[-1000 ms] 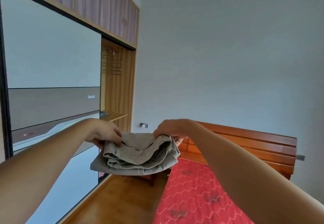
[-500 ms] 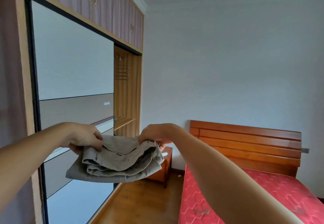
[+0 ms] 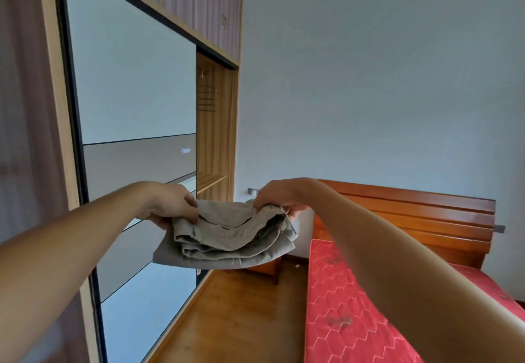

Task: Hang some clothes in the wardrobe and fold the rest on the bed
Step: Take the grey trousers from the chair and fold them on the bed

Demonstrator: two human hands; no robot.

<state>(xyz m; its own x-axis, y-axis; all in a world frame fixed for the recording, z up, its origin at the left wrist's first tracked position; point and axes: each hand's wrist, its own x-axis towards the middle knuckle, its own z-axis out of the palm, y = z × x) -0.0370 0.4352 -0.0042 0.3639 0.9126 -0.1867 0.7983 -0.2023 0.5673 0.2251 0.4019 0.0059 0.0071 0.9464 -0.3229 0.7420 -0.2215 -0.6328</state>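
Holding folded beige garment (image 3: 227, 235) in mid-air, long axis hand to hand. Pinching left end with left hand (image 3: 167, 206), right end with right hand (image 3: 279, 199), fingers curled over the top fold. Facing open wardrobe bay (image 3: 211, 135) ahead-left, nearer left hand; bed (image 3: 355, 306) low to the right.

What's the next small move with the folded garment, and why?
Probably carry it forward to the shelf in the open wardrobe bay: left hand and right hand pinch the folded garment in mid-air above the floor, facing that bay, beside the bed.
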